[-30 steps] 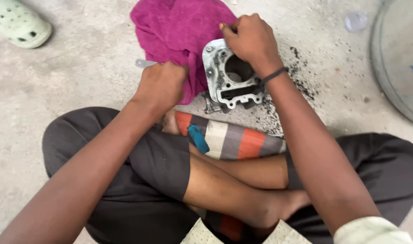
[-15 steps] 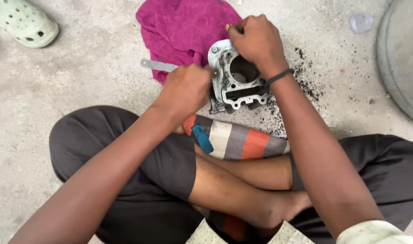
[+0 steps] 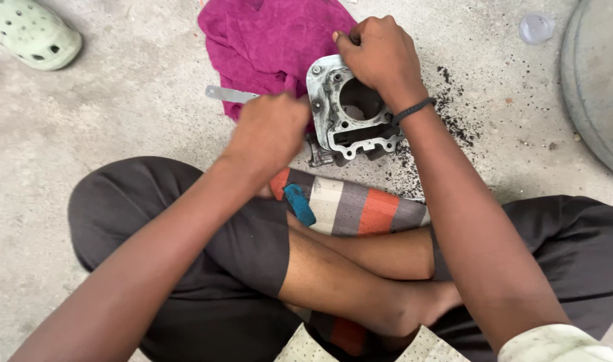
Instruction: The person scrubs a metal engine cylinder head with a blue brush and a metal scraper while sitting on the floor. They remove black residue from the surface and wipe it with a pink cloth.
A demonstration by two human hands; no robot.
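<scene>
Little has shifted: left hand (image 3: 269,134) stays fisted around the blade (image 3: 229,94); right hand (image 3: 380,57) still grips the cylinder (image 3: 350,127), top centre.

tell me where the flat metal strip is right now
In the head view the flat metal strip is upper left of centre, held in the left hand, its free end over the floor beside the magenta cloth, left of the engine cylinder.

The person is wearing dark grey trousers (image 3: 239,248), a thin dark band (image 3: 413,109) just behind the right grip (image 3: 380,57), and pale patterned sleeves (image 3: 554,343), feet bare.
</scene>
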